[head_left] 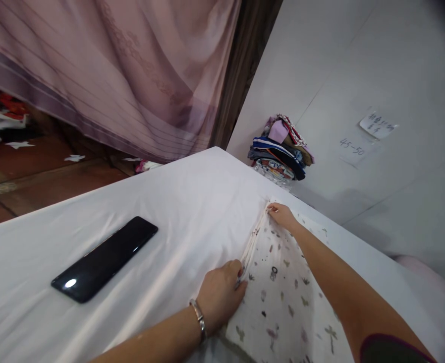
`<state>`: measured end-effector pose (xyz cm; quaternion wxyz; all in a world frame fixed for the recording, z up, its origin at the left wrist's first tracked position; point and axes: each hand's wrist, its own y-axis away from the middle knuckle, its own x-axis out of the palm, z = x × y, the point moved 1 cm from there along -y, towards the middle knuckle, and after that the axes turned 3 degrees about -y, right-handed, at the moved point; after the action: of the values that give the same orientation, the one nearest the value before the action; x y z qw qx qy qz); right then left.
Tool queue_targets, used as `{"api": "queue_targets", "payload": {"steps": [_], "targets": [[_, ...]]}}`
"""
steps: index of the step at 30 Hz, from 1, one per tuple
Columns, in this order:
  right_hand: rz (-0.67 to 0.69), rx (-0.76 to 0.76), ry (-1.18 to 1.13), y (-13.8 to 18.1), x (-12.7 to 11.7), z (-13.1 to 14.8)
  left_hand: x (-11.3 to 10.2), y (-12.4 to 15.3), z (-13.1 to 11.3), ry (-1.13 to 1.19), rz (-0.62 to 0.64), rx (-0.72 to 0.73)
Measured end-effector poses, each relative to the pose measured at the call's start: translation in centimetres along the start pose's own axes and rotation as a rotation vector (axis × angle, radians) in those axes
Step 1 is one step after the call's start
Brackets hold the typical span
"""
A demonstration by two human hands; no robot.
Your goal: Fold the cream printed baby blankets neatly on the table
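Note:
A white cloth with small printed figures (283, 297) lies flat on a table covered with a white sheet (177, 201). My left hand (220, 292), with a metal bracelet on its wrist, has its fingers curled and pinches the near part of the cloth's folded left edge. My right hand (281, 214) reaches further out and pinches the far corner of the same edge. Between the two hands the edge runs straight.
A black phone (105, 259) lies on the sheet to the left. A pile of folded clothes (281, 151) sits at the table's far end against a white wall with paper notes (377, 125). A pink curtain (124, 65) hangs at the back left over a brown floor.

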<state>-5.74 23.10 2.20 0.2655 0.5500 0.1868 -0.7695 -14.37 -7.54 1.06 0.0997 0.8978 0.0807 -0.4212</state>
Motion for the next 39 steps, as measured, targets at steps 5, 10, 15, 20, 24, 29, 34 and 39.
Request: {"api": "queue_targets", "payload": {"steps": [5,10,15,20,24,29,34,39], "targets": [[0.078,-0.123,0.019,0.0,-0.1,-0.1,-0.2,0.0,-0.1,-0.037,0.013,-0.008],[0.101,-0.207,0.061,-0.3,-0.4,0.0,-0.2,-0.1,-0.2,-0.046,0.007,0.012],[0.077,-0.245,0.073,-0.6,-0.3,0.3,-0.1,-0.1,-0.1,-0.031,-0.011,0.018],[0.029,-0.202,0.049,-1.1,0.3,0.0,0.0,-0.2,-0.1,-0.021,-0.009,0.013],[-0.008,-0.080,0.044,-2.1,0.5,-1.1,0.0,-0.1,-0.1,-0.017,-0.019,0.013],[-0.038,-0.016,0.103,-3.7,0.0,-2.0,0.0,-0.1,-0.1,-0.021,-0.017,0.007],[-0.054,0.037,0.112,-4.1,0.2,-2.3,0.0,-0.1,-0.1,-0.028,-0.016,0.023],[-0.139,0.089,0.086,-1.8,0.8,-1.9,-0.1,-0.1,-0.1,-0.044,-0.016,0.028]]}}
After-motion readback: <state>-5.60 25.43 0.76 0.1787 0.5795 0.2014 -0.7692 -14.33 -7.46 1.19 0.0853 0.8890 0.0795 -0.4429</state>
